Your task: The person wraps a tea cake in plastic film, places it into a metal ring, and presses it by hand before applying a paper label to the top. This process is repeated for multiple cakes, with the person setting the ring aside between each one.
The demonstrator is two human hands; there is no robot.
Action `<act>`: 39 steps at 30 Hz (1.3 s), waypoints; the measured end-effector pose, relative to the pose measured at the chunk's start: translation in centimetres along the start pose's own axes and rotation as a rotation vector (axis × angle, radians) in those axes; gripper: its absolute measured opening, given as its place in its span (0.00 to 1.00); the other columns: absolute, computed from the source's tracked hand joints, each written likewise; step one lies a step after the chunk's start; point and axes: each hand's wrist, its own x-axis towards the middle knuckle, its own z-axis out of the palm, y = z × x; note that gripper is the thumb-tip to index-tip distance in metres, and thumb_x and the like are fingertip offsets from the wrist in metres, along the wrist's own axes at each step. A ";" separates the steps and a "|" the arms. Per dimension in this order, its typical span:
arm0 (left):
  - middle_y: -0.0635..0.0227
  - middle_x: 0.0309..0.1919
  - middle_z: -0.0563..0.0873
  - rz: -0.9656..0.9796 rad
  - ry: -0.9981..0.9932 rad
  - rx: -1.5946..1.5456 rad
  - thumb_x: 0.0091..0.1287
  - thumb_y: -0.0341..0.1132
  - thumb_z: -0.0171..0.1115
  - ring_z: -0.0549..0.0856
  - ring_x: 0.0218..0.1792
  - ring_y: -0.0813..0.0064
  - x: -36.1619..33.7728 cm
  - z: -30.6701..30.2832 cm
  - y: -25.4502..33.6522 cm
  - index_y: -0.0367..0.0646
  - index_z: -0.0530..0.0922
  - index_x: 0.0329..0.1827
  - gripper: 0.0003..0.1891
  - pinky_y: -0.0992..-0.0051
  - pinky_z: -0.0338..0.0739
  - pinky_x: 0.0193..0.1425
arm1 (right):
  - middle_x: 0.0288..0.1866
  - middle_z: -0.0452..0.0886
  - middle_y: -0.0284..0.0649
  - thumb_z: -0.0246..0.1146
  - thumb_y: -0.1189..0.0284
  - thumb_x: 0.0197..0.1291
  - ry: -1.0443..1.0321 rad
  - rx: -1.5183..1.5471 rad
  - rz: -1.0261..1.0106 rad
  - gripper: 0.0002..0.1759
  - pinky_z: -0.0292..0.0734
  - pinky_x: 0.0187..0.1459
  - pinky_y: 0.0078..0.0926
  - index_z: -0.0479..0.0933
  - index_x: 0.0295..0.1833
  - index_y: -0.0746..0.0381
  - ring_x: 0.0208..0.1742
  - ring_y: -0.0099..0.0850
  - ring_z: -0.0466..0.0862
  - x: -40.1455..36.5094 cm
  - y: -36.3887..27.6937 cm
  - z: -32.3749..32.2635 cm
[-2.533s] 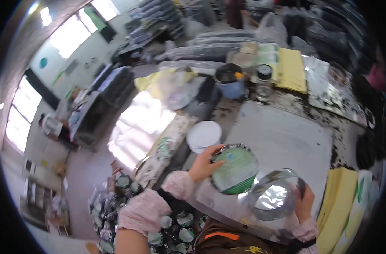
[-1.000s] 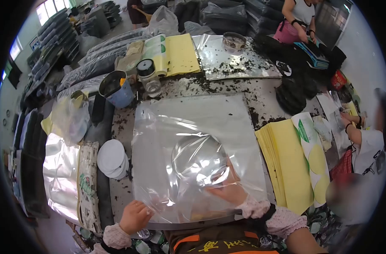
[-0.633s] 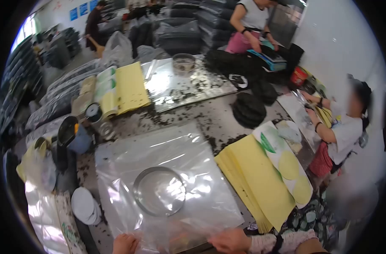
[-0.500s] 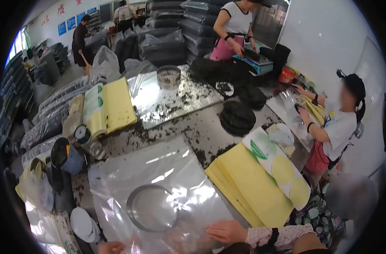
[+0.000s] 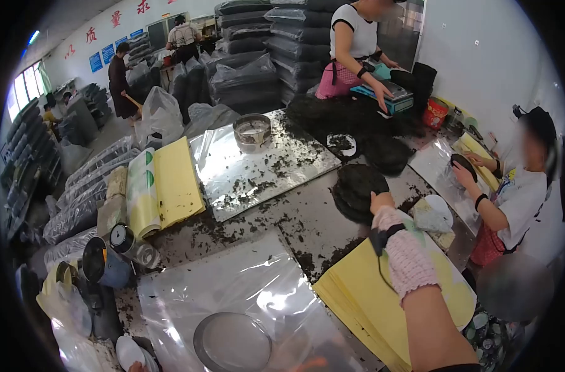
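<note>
My right hand (image 5: 382, 202) reaches across the table to a stack of dark round cakes (image 5: 359, 186) of dried leafy stuff. Its fingers grip the near right edge of the top cake. Only the fingertips of my left hand (image 5: 137, 367) show at the bottom edge, beside white round discs (image 5: 130, 351); what they hold is hidden. A metal ring (image 5: 199, 338) sits on clear plastic sheeting (image 5: 189, 291) in front of me. Yellow paper sheets (image 5: 347, 282) lie under my right forearm.
A metal plate (image 5: 233, 201) with dark crumbs carries another ring (image 5: 252, 132). A dark loose heap (image 5: 313, 121) lies beyond, near a co-worker at a scale (image 5: 391, 96). Another co-worker at right handles a dark cake (image 5: 464, 167). A blue-grey cup (image 5: 114, 270) stands left.
My right hand has left the plastic sheeting and moved forward to the stacked cakes. My left hand has moved left toward the white discs. The view has shifted.
</note>
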 end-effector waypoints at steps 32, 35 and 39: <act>0.55 0.49 0.91 0.402 0.142 -0.617 0.61 0.21 0.66 0.91 0.49 0.55 1.7 -3.1 17.7 0.39 0.88 0.44 0.10 0.63 0.85 0.54 | 0.54 0.83 0.41 0.69 0.75 0.62 -0.570 1.631 0.031 0.25 0.81 0.46 0.34 0.75 0.66 0.61 0.49 0.34 0.84 -22.1 -7.9 -9.0; 0.61 0.53 0.89 0.638 -0.153 -0.526 0.59 0.26 0.69 0.89 0.54 0.60 1.1 1.2 23.5 0.44 0.86 0.51 0.16 0.64 0.85 0.52 | 0.61 0.82 0.44 0.65 0.78 0.66 -0.703 1.503 -0.224 0.22 0.83 0.57 0.37 0.75 0.66 0.64 0.58 0.38 0.84 -27.5 -7.5 -7.3; 0.51 0.66 0.81 0.396 -0.088 -0.848 0.67 0.30 0.65 0.79 0.69 0.52 0.0 -2.1 21.8 0.37 0.75 0.70 0.27 0.63 0.74 0.71 | 0.62 0.81 0.45 0.65 0.78 0.69 -1.087 1.487 0.039 0.29 0.80 0.63 0.34 0.66 0.72 0.67 0.61 0.37 0.83 -39.6 -9.0 -14.4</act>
